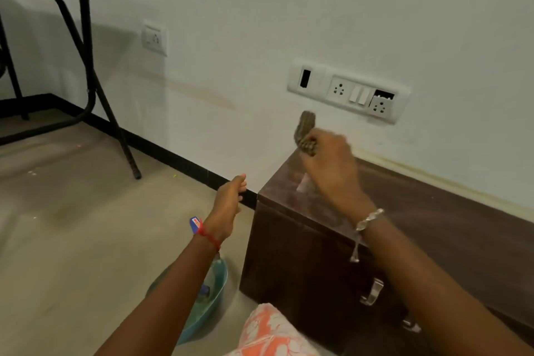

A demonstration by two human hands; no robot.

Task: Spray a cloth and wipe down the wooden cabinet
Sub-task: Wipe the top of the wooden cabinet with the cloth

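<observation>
Her left hand (228, 199) hangs loosely curled and empty above the blue basin (215, 292) on the floor. The right hand (326, 162) is closed around a bunched checked cloth (304, 131), raised over the wooden cabinet's (303, 254) back left corner.

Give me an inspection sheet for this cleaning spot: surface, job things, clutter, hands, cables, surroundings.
Surface: dark wooden cabinet against the wall; top looks dusty near the corner.
Job's things: bunched cloth in the right hand; no spray bottle clearly seen.
Clutter: teal basin on the floor beside the cabinet, contents unclear.
Hands: right hand closed on the cloth above the cabinet's corner; left hand loosely curled, holding nothing.
Cables: nothing seen.
Surroundings: switch and socket panel above the cabinet, small wall socket, black folding table at left.
</observation>
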